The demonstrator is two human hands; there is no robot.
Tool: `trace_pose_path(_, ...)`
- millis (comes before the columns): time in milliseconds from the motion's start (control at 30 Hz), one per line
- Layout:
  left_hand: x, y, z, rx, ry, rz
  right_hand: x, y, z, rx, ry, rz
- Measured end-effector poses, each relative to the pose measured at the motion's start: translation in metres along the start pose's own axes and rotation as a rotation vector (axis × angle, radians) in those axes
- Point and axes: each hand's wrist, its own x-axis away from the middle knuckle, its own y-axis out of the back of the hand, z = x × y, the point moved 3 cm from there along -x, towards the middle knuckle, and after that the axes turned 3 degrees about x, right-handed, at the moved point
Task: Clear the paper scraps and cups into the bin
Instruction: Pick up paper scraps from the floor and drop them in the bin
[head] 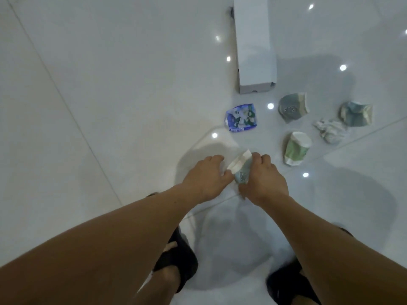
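My right hand (264, 179) grips a crushed grey-blue paper cup (241, 172) with a white rim, held over the white tiled floor. My left hand (204, 175) is beside it with curled fingers, its thumb against the cup, and seems to hold the rim of a faint translucent bag (237, 249) that hangs below both hands. On the floor to the right lie a green-and-white cup (297, 148), two crushed grey cups (293, 107) (356, 113) and a crumpled white paper (331, 130). A blue floral wrapper (241, 117) lies just beyond my hands.
A long white cardboard box (255, 45) lies on the floor beyond the scraps. My feet in black sandals (176, 263) (288, 282) stand on either side of the bag. Bare glossy tiles spread to the left.
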Motion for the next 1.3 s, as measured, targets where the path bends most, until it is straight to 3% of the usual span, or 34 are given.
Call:
trace_pose_path(233,0.009,0.003,-0.012,0.478,-0.002,0.005,0.023,0.023,0.014,-0.342,0.275,-0.069)
trace_pose_path(333,0.015,0.017,-0.018,0.385,0.016,-0.068,0.042,0.035,0.011,-0.395,0.265,-0.064)
trace_pose_path(500,0.016,0.047,-0.01,0.318,0.049,-0.248,0.057,0.022,-0.009,-0.064,0.059,0.048)
trace_pose_path(667,0.0,0.038,0.008,0.248,0.03,-0.257,0.044,-0.02,-0.011,0.087,-0.001,0.084)
trace_pose_path(833,-0.002,0.018,0.028,0.195,0.037,-0.239,0.037,-0.036,-0.006,0.013,-0.059,0.012)
trace_pose_path(1033,0.039,0.065,-0.001,0.184,0.0,-0.257,0.045,0.048,0.04,-0.053,0.041,-0.067)
trace_pose_path(1300,0.168,0.248,-0.041,0.112,0.049,-0.379,0.129,0.238,0.163,0.034,0.251,-0.172)
